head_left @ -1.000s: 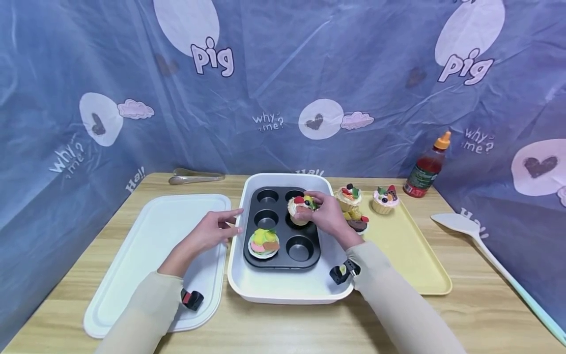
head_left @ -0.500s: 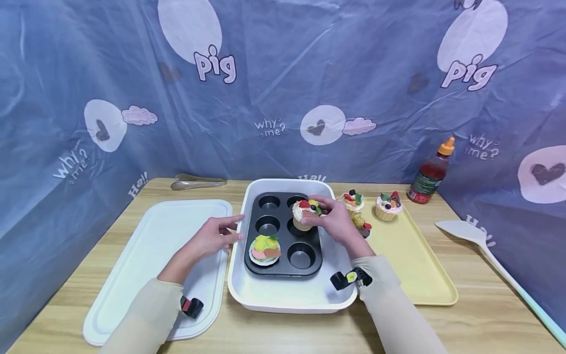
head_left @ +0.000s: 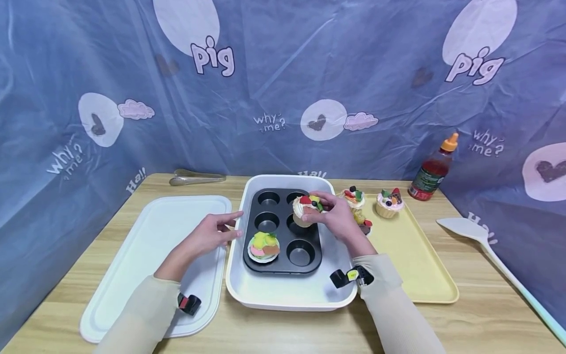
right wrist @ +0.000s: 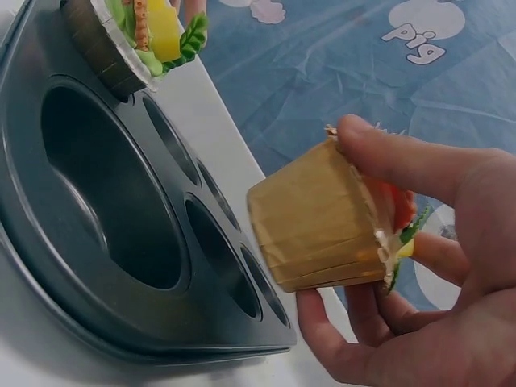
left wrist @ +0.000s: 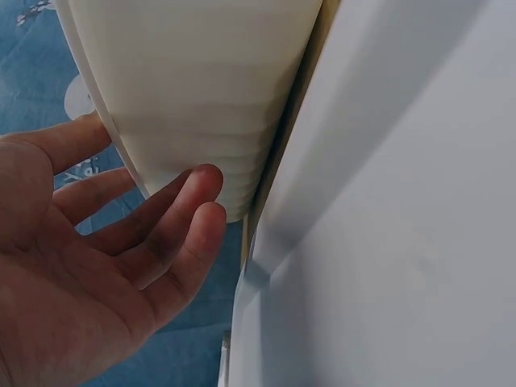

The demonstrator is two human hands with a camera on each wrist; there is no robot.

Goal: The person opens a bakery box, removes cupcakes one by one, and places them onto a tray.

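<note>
My right hand (head_left: 332, 215) pinches a fruit-topped cupcake (head_left: 303, 211) by its upper edge. In the right wrist view the cupcake's tan wrapper (right wrist: 318, 218) is tilted and stands clear above the dark muffin tin (right wrist: 153, 322). From the head view it hangs over the tin's middle right cup. Another cupcake (head_left: 263, 247), topped with yellow fruit, sits in the tin's front left cup. The tin lies inside a white bin (head_left: 292, 295). My left hand (head_left: 208, 235) rests its fingertips against the bin's left rim, fingers loosely bent, holding nothing.
On the right, a yellow tray (head_left: 411, 260) bears several more cupcakes. A red sauce bottle (head_left: 430, 172) and a white ladle-like spoon (head_left: 464, 228) stand and lie beyond it. A white tray or lid (head_left: 163, 236) lies left; metal tongs (head_left: 196, 178) lie at the back.
The cupcake in my right hand has shifted slightly right and tilted a little, showing more of its wrapper. My left hand has stayed at the bin's rim. The head view sways slightly.
</note>
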